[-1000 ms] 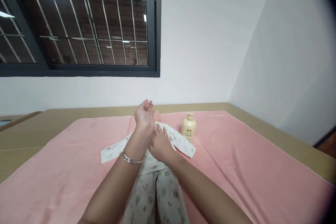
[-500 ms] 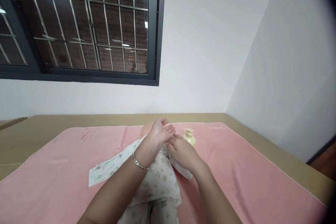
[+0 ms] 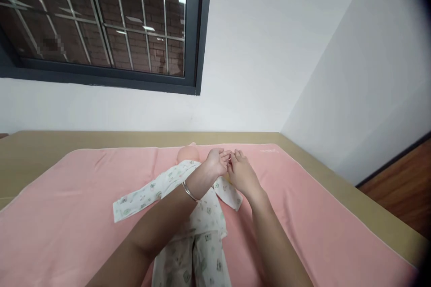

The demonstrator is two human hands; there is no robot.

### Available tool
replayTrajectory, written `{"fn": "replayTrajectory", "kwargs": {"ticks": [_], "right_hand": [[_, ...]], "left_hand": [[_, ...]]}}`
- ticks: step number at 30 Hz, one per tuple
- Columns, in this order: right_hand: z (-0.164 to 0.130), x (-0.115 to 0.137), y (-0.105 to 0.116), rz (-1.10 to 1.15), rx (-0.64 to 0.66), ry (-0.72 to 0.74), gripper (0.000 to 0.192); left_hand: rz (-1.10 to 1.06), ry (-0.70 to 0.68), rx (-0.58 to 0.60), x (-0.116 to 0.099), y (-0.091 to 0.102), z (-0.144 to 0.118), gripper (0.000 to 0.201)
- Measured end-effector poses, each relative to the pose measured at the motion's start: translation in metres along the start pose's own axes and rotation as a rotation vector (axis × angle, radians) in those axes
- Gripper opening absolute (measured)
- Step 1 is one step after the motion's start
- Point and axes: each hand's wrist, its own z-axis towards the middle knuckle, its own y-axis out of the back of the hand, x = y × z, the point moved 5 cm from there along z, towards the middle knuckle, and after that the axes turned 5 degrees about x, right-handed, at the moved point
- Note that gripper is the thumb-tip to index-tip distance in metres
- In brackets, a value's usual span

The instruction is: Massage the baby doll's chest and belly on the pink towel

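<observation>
A doll in a white printed top (image 3: 208,210) and matching trousers (image 3: 208,255) lies on its back, its pinkish head (image 3: 188,154) at the far end. Above its chest and shoulder reaches my left hand (image 3: 217,161), palm up, fingers stretched out, with a silver bangle on the wrist. My right hand (image 3: 243,174) is beside it, back upward and fingers extended, over the spot of the pale yellow pump bottle. Only a sliver of the bottle (image 3: 226,179) shows; whether my fingers touch its pump is hidden. The fingertips of both hands nearly meet.
A pink mat (image 3: 77,188) covers most of the tan table (image 3: 43,143). White walls stand behind and to the right, with a barred, dark-framed window (image 3: 134,22) at upper left. A brown wooden panel (image 3: 400,188) is at the right edge.
Both hands have moved rightward, the right one now covering the pump bottle that showed beside it. The left palm now faces up near that spot. The view has tilted down.
</observation>
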Motion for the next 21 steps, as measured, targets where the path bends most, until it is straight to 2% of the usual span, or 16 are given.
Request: {"fn": "replayTrajectory", "kwargs": {"ticks": [3, 6, 8, 10, 14, 17, 19, 21], "right_hand": [[0.003, 0.002, -0.008, -0.044, -0.041, -0.006, 0.051], [-0.004, 0.009, -0.005, 0.010, -0.124, -0.033, 0.051], [-0.012, 0.024, -0.003, 0.109, -0.192, 0.016, 0.048], [-0.024, 0.050, -0.006, 0.236, -0.207, 0.131, 0.047], [-0.061, 0.116, -0.024, 0.408, -0.089, 0.411, 0.055], [-0.093, 0.156, -0.028, 0.486, -0.121, 0.575, 0.067], [-0.106, 0.172, -0.024, 0.504, -0.166, 0.667, 0.072], [-0.109, 0.180, -0.016, 0.489, -0.212, 0.747, 0.071]], "left_hand": [[-0.033, 0.092, 0.009, 0.004, 0.020, -0.012, 0.028], [-0.060, 0.142, 0.024, 0.006, 0.046, -0.033, 0.035], [-0.074, 0.152, 0.028, 0.005, 0.061, -0.051, 0.036], [-0.083, 0.154, 0.050, 0.000, 0.068, -0.070, 0.036], [-0.043, 0.051, 0.108, -0.032, 0.070, -0.103, 0.043], [0.086, -0.084, 0.177, -0.060, 0.067, -0.118, 0.047], [0.172, -0.157, 0.261, -0.067, 0.063, -0.126, 0.048], [0.217, -0.199, 0.305, -0.060, 0.060, -0.134, 0.049]]}}
